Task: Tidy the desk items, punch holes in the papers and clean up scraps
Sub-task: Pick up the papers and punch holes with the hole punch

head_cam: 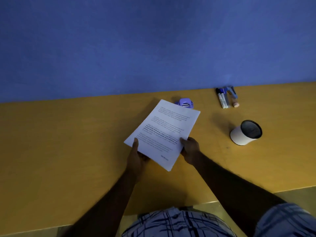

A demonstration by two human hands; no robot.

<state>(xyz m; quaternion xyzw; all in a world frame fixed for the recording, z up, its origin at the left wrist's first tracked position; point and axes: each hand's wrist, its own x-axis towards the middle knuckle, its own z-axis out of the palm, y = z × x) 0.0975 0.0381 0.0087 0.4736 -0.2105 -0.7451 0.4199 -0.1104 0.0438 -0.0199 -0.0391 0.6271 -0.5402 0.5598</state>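
Papers [162,132], a thin stack of printed white sheets, sit between both of my hands above the middle of the yellow worktop [68,142], turned so the far corner points away and to the right. My left hand [136,156] grips the stack's near left edge, thumb lying flat on the top sheet and fingers curled underneath. My right hand [190,149] grips the right edge the same way, thumb on top and the rest of the hand under and beside the sheets. I cannot tell whether the far end of the stack touches the worktop or is lifted off it.

Just behind the far corner of the papers stands a small purple hole punch [185,103], its near side partly hidden by the top sheet. Further right, close to the blue wall [119,40], a few markers [222,99] lie side by side, with a blue-grey tool [231,92] against them that is too blurred to name. Nearer to me on the right, well apart from the papers, a white cylindrical pen holder [242,134] stands with its dark inside showing. My checked shirt [179,221] fills the bottom edge.
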